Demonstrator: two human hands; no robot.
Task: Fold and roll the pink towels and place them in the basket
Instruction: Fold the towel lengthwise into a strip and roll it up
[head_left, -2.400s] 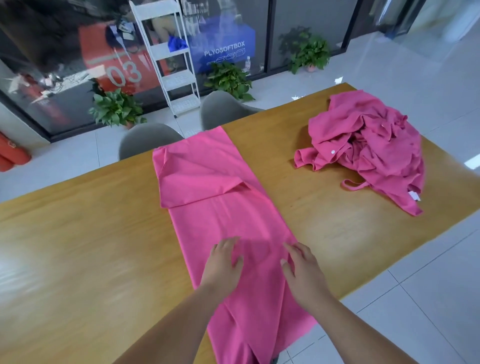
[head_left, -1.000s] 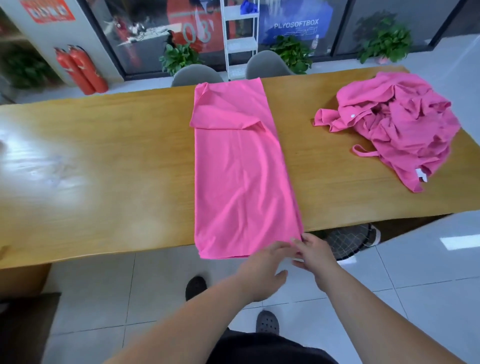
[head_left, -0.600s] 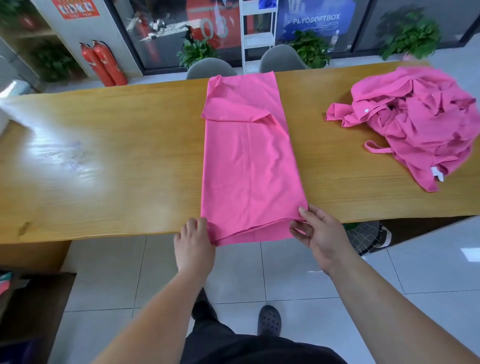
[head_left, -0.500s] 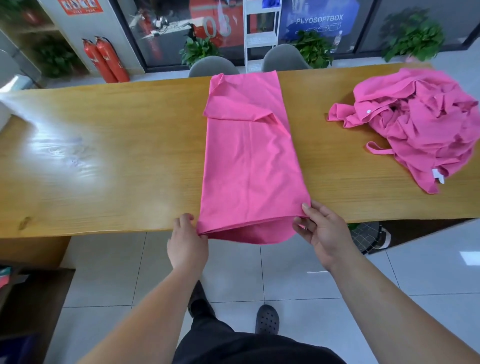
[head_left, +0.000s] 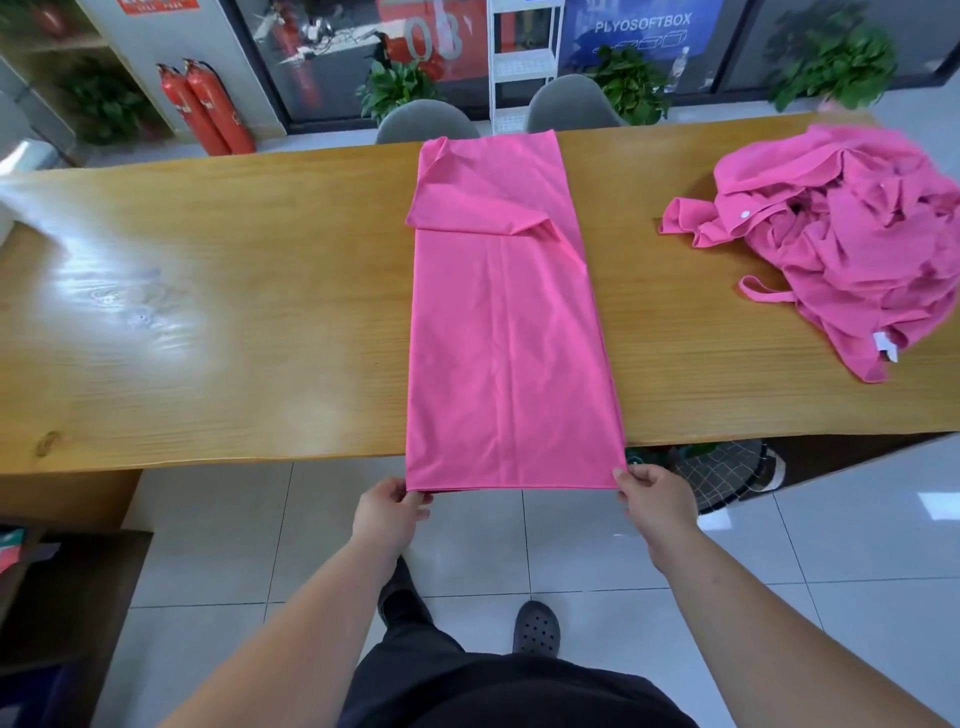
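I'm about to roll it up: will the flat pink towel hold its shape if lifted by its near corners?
Probably not. The flat towel looks thin and floppy, since its near edge droops off the table. It seems light, as the left hand and right hand only pinch it.

Bare table left of the folded towel — crumpled towel pile blocking right.

The long folded towel in the middle of the frame is plain bright pink, same as the crumpled towel pile at right. The wooden table is honey-yellow with fine grain lines.
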